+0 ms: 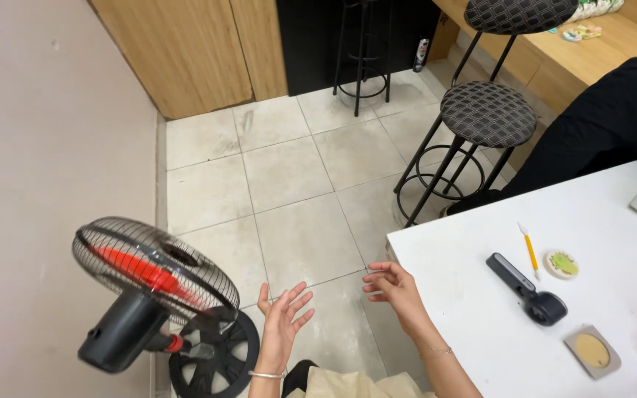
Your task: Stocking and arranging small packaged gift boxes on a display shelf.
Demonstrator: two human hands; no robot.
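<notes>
My left hand [282, 324] is raised over the tiled floor, palm open and fingers spread, holding nothing; a bangle sits on its wrist. My right hand [396, 289] hovers at the corner of the white table [481, 324], fingers loosely curled and apart, also holding nothing. To the left of my left hand stands a black pedestal fan [152, 291] with red blades and a wire cage, tilted back on its round base.
On the table lie a black handheld tool [528, 290], a yellow craft knife [531, 252], a round green sticker [561, 264] and a grey square coaster [592, 351]. Black bar stools [486, 116] stand beyond. A person in black trousers [613, 125] sits at the right.
</notes>
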